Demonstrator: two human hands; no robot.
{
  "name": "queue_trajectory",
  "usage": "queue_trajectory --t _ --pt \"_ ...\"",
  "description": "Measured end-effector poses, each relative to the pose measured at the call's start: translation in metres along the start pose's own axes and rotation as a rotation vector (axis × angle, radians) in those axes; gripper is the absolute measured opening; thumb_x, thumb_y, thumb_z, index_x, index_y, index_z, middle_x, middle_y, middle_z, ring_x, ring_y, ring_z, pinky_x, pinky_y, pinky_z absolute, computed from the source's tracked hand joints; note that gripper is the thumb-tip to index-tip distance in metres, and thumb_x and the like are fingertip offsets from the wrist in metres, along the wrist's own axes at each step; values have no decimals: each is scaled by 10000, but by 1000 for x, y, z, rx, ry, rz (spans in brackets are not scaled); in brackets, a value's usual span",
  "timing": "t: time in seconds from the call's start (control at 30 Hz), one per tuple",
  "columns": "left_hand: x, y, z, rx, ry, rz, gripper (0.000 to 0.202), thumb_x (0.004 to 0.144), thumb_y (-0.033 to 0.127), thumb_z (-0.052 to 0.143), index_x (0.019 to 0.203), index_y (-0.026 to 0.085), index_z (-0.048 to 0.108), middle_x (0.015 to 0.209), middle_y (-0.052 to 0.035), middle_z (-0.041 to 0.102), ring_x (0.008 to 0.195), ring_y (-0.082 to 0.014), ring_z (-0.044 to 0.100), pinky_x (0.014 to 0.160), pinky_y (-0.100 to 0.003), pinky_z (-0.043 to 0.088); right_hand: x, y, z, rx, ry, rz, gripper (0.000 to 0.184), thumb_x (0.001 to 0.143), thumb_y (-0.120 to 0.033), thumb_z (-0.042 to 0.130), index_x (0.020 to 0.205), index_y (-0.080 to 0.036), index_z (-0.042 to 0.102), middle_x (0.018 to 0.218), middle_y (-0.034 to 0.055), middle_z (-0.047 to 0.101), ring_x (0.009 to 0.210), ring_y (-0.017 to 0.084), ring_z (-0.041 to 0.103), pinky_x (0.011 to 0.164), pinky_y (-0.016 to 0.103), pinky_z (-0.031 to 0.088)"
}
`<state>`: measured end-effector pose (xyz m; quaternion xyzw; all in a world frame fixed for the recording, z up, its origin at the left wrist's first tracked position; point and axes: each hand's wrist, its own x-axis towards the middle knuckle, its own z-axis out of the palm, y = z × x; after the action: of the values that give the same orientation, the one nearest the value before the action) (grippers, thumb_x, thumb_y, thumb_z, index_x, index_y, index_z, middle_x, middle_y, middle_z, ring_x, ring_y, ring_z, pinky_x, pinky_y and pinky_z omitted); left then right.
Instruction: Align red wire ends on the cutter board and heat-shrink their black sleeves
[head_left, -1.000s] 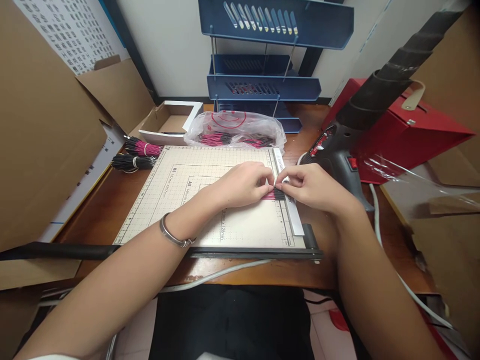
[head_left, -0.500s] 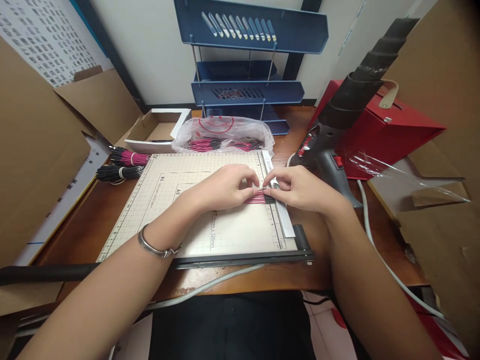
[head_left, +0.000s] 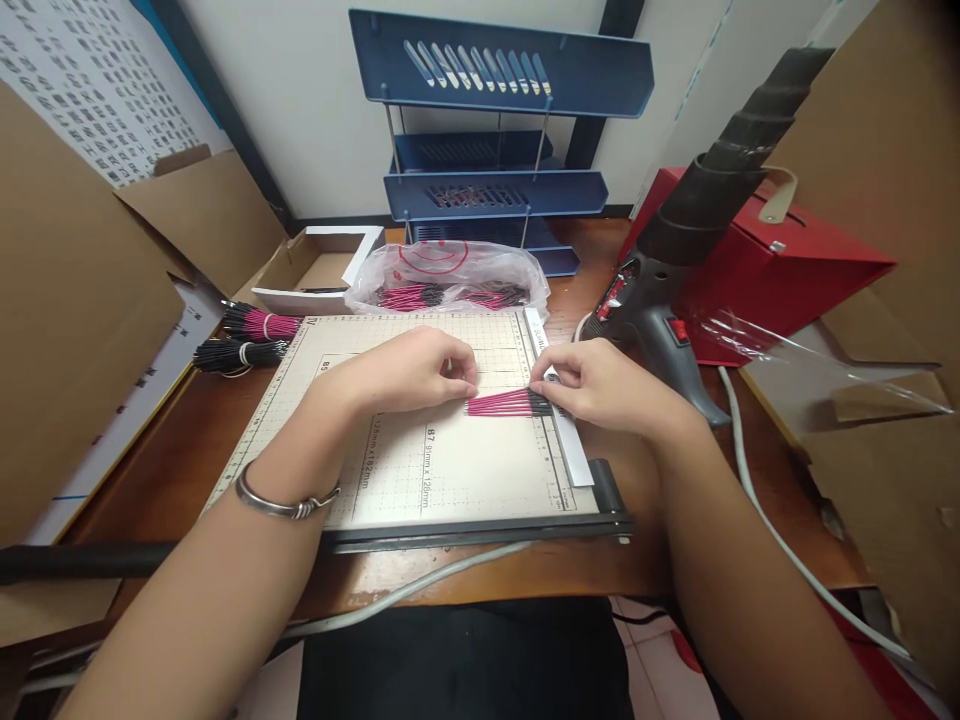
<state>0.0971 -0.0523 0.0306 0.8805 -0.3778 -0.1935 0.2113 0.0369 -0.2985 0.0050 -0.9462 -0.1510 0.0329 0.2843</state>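
Observation:
Several pink wires with black ends (head_left: 501, 405) lie side by side in a row on the cream board of a paper trimmer (head_left: 480, 480). Their black ends point towards a white strip (head_left: 574, 455) along the board's right side. My left hand (head_left: 416, 370) has thumb and forefinger pinched at the left end of the topmost wire. Over the black ends, my right hand (head_left: 600, 382) pinches the same wire's other end. The fingertips hide its exact ends.
Behind the board are a clear plastic bag (head_left: 517, 270) of similar wires and an open box (head_left: 274, 290). Two wire bundles (head_left: 259, 325) lie left of it. A heat gun (head_left: 660, 270) stands at right by a red box (head_left: 810, 265). A blue rack (head_left: 495, 195) stands behind.
My left hand has slid left along the wires, so more of the pink row shows. My right hand has stayed near the black ends. The view has shifted slightly.

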Motion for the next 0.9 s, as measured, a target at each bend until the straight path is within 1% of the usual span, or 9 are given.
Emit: queue_trajectory --t 0.23,0.3,0.37,0.43,0.5,0.57,0.63,0.73,0.9 --pt "2 3 2 -8 3 33 206 876 370 637 866 187 732 790 -17 714 685 -163 599 622 -277 419 -1 0 -1 -13 12 4 157 847 -292 616 835 -191 736 584 -37 421 579 114 401 611 279 279" --pt "-2 8 7 53 61 53 238 904 395 622 935 186 731 881 -41 734 784 -197 641 698 -304 468 -1 1 -1 -15 11 -2 157 845 -294 618 839 -191 736 588 -35 430 581 116 404 607 278 274" --pt "-10 18 18 138 182 72 369 957 478 568 1106 173 713 1117 -98 733 1025 -263 660 879 -370 503 0 2 0 -9 9 -6 164 850 -297 612 845 -189 735 582 -35 431 580 117 406 607 277 274" --pt "-21 35 37 224 297 39 514 1012 521 471 1326 142 620 1417 -160 611 1299 -317 564 1079 -447 443 0 3 0 -4 12 -14 173 857 -300 604 846 -183 731 574 -37 428 578 117 407 614 278 281" --pt "-32 53 60 302 322 -39 665 1025 545 427 1512 93 442 1605 -194 411 1485 -342 386 1212 -512 315 0 4 1 -10 19 -27 171 855 -295 602 844 -179 727 578 -35 438 584 117 413 624 278 289" --pt "-37 66 81 343 271 -44 769 1031 603 369 1577 64 330 1664 -188 279 1555 -321 258 1268 -520 223 0 5 1 -23 22 -41 168 853 -291 601 848 -177 724 599 -27 466 598 119 423 629 278 293" --pt "-37 73 96 365 237 -35 812 1038 631 308 1585 31 306 1669 -192 244 1571 -303 211 1291 -504 182 0 5 2 -32 26 -47 171 855 -292 598 855 -174 722 625 -17 494 614 122 432 634 278 296" --pt "-32 74 104 375 224 -30 857 1036 654 271 1583 -5 296 1666 -202 234 1576 -298 183 1307 -486 141 0 5 2 -40 36 -54 174 861 -286 594 875 -173 725 652 -6 519 632 125 442 642 276 303" --pt "-31 74 103 332 233 -52 932 1002 716 284 1589 -7 276 1678 -204 175 1581 -312 141 1305 -501 153 -1 4 0 -51 34 -73 167 860 -275 585 879 -179 720 656 -5 517 634 126 450 638 272 307"
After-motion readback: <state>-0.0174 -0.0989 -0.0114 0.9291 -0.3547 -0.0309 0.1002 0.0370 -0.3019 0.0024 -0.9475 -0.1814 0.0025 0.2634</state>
